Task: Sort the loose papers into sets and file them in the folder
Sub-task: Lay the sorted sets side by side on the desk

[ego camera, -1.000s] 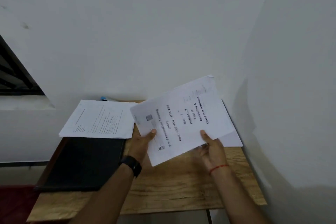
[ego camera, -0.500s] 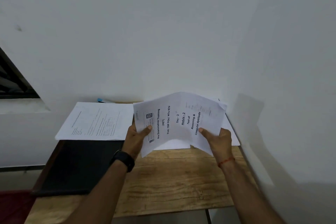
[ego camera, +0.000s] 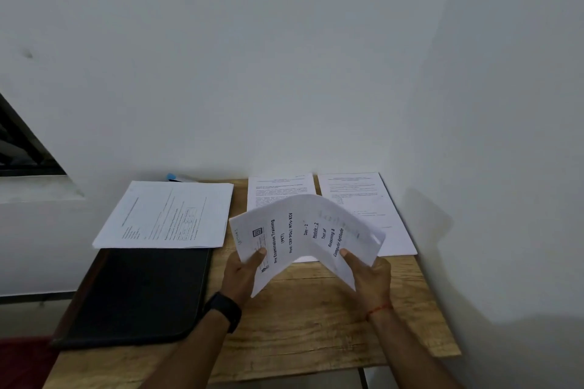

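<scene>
Head view. In the middle of the frame both hands hold up a white printed paper [ego camera: 303, 230] above a light wooden table [ego camera: 316, 325]. The paper is bowed upward into an arch, and its bold heading lines run sideways across the page. I cannot tell whether it is one sheet or several.

The left hand [ego camera: 243, 275] grips the paper's lower left edge, thumb on the print and fingers hidden beneath. A black wristwatch [ego camera: 222, 309] sits on that wrist. The right hand [ego camera: 371, 278] grips the lower right edge in the same way, thumb on top. A thin red thread [ego camera: 379, 309] circles its wrist. The hands are apart, one at each end of the arch.

At lower left a flat black folder [ego camera: 136, 294] lies closed on the table. A white stack of printed pages [ego camera: 167, 215] lies just above it in the frame, its near edge overlapping the folder's far edge. A small light-blue object [ego camera: 172, 176] peeks out behind the stack at the wall; what it is I cannot tell.

Above the held paper, two flat white printed sheets lie side by side against the wall, one in the middle [ego camera: 281, 191] and one to the right [ego camera: 388, 221]. The arch hides parts of both.
</scene>
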